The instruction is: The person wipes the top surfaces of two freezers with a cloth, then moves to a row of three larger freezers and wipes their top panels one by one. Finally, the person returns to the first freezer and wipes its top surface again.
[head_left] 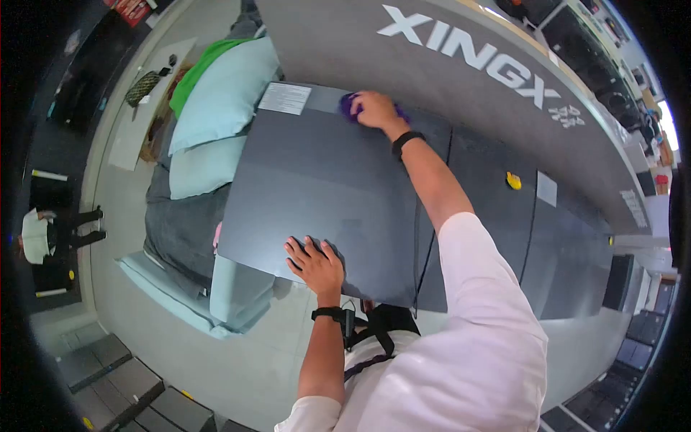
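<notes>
A large grey flat-topped cabinet [324, 173] spreads out below me. Near its far edge my right hand [378, 114] presses a purple cloth [348, 108] against the top, fingers bent over it. The cloth is partly hidden under the hand. My left hand [317, 268] lies flat on the near edge of the same top, fingers spread, holding nothing. A white printed label [285, 99] sits at the far left corner of the top, to the left of the cloth.
Behind the cabinet stands a grey wall panel [461, 79] with white "XINGX" lettering. More grey cabinets [482, 209] adjoin on the right, one with a yellow sticker [513, 181]. On the left are light-blue pillows [223, 101] on a grey sofa [180, 223]. A person's reflection [43, 234] shows far left.
</notes>
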The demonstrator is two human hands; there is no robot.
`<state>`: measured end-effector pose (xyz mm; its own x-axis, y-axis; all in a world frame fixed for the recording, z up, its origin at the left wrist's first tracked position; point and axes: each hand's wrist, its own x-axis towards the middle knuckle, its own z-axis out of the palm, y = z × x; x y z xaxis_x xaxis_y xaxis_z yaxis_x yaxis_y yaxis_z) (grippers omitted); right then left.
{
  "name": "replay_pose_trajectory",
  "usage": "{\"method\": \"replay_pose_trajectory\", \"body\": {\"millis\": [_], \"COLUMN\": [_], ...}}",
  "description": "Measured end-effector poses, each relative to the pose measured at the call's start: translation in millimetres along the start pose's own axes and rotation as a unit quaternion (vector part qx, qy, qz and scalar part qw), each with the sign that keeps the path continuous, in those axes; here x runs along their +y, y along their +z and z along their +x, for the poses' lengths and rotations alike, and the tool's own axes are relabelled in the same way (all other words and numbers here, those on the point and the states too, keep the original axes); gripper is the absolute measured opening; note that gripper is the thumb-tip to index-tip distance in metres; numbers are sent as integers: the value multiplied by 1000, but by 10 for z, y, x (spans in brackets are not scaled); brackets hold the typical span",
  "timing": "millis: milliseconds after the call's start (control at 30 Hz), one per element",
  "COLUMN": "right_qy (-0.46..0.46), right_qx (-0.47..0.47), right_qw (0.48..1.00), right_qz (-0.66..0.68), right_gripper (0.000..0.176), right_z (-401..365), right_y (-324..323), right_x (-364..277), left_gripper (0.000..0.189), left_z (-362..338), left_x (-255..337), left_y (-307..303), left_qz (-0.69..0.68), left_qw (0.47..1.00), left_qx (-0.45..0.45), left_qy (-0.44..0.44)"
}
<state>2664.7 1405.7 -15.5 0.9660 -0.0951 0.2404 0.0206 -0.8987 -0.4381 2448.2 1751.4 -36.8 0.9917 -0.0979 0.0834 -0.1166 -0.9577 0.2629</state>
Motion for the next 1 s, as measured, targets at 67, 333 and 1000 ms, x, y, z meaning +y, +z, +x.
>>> {"method": "replay_pose_trajectory", "body": {"millis": [67, 333, 1000], "right_qy": [131, -106, -10], "right_qx": [-45, -63, -75], "right_qw": [989, 992, 993], "right_qz": [-48, 21, -93], "right_gripper": [5, 12, 28], "right_z": [275, -160, -34], "right_y": [-5, 201, 375], "right_x": [152, -291, -556], "left_gripper": [49, 49, 47], "left_z": [53, 43, 38], "left_x": [-11, 11, 7], "left_y": [14, -60, -28], "left_qz": [-1, -36, -37], "left_qw": [1000, 999, 999], "left_qx": [7, -7, -6], "left_qy": [-9, -22, -29]}}
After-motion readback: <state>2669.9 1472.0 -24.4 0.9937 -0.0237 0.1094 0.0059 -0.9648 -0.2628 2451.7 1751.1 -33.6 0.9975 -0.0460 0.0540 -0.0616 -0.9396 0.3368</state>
